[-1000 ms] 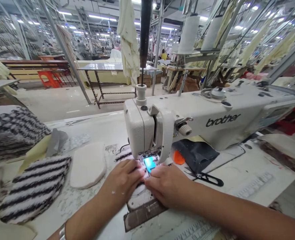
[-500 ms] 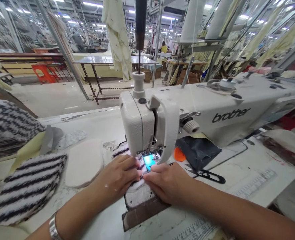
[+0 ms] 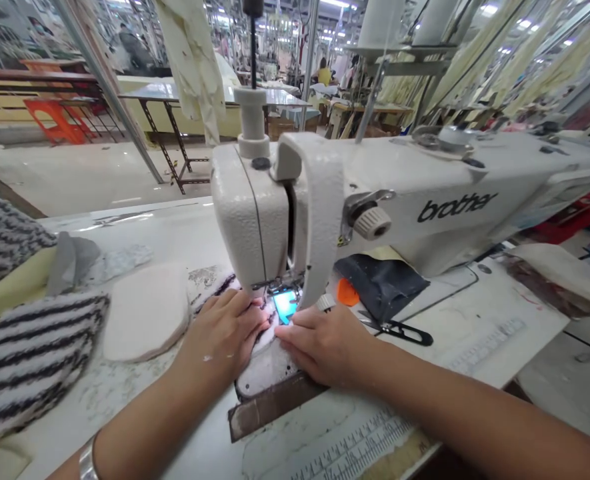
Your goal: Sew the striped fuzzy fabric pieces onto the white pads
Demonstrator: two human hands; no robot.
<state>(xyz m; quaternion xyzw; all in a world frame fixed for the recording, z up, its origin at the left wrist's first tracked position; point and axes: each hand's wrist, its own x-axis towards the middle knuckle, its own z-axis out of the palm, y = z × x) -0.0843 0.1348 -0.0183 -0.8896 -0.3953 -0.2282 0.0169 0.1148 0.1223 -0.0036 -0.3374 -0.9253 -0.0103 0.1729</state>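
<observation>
Under the head of a white sewing machine (image 3: pixel 245 213) lies a piece of black-and-white striped plush fabric (image 3: pixel 265 339), lit blue-white by the needle. My left hand (image 3: pixel 229 327) presses on its left part, fingers bent and close together at the presser foot. Just right of the needle, my right hand (image 3: pixel 325 343) pinches the near edge of the same fabric, thumb and fingers together. Both hands hide much of the piece. The fingertips of the two hands are a small gap apart.
White rounded pieces (image 3: pixel 147 310) are stacked on the left beside striped plush pieces (image 3: pixel 39 363). Right of the needle lie an orange piece (image 3: pixel 347 292), dark material (image 3: pixel 387 283) and black thread snips (image 3: pixel 407 332). A printed ruler (image 3: pixel 355 457) runs along the front edge.
The whole view has shifted, so the machine and hands appear further left and higher. Both hands stay on the fabric, which has moved slightly further under the machine's head.
</observation>
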